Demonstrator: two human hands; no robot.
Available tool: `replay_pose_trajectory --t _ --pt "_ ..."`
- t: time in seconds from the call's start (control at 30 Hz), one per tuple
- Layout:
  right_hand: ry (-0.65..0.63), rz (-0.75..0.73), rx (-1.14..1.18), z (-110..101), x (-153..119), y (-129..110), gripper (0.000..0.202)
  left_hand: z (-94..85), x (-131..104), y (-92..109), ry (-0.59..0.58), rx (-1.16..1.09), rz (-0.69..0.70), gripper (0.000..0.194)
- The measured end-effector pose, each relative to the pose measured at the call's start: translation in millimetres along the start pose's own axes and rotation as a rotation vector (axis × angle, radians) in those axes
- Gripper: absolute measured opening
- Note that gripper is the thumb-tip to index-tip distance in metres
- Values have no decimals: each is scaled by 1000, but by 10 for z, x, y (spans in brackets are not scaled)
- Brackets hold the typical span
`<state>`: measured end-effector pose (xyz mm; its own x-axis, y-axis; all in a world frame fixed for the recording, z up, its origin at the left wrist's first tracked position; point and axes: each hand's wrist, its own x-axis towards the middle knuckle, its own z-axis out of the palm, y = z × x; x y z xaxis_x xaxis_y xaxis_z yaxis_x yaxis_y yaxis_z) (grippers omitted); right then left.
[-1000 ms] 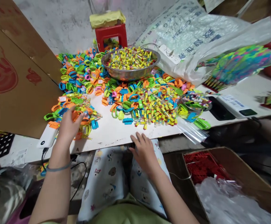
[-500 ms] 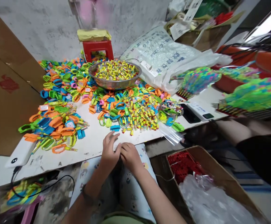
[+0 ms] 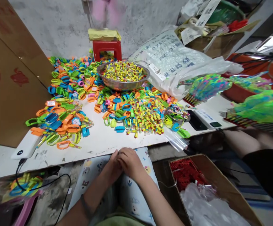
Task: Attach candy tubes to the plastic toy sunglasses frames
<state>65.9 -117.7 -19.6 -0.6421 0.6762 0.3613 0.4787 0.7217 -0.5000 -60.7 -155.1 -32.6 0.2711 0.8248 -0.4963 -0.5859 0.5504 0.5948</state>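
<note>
My left hand [image 3: 114, 166] and my right hand [image 3: 130, 161] are clasped together over my lap, just below the table's front edge. The right fingers lie over the left hand, whose fingers are mostly hidden; no object shows between them. Beyond them on the white table [image 3: 99, 141] lie small yellow-capped tubes [image 3: 146, 121] in a heap. Colorful plastic watch-like bands [image 3: 63, 121] are piled at the left and behind. A metal bowl [image 3: 124, 84] full of yellow pieces stands among them.
A cardboard box [image 3: 9, 78] stands at the left, a red stool [image 3: 107, 47] at the back. At the right are a white sack [image 3: 164, 53], a black phone [image 3: 197, 120] and a person's arm [image 3: 242, 141]. An open box [image 3: 216, 175] sits below.
My hands have come together and lowered toward my lap; the left fingers, spread before, are now tucked under the right hand. The view has shifted slightly left.
</note>
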Motion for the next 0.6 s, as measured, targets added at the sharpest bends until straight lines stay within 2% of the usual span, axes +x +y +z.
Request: replay_pose_trajectory --t 0.07,0.13,0.23,0.33,0.4,0.47,0.53,0.6 --pt "-48 -31 90 -13 -34 -69 11 32 14 57 -24 -72 4 41" --pt "-34 -50 163 -41 -60 -116 14 41 9 81 -15 -158 3 34" --pt "124 -10 188 -128 -71 -63 17 22 2 74 30 -258 6 24" --pt "327 221 14 -255 -55 181 13 -4 -1 60 114 -275 -26 16" --pt "387 414 -155 -330 -39 392 16 -19 -11 53 164 -264 -52 20" --pt "371 525 -278 -371 -21 568 20 -31 -33 39 161 -249 -53 32" --pt "344 551 -334 -373 0 668 22 -38 -65 16 107 -229 -58 43" --pt "355 528 -345 -347 26 696 21 -37 -99 -10 40 -208 -80 45"
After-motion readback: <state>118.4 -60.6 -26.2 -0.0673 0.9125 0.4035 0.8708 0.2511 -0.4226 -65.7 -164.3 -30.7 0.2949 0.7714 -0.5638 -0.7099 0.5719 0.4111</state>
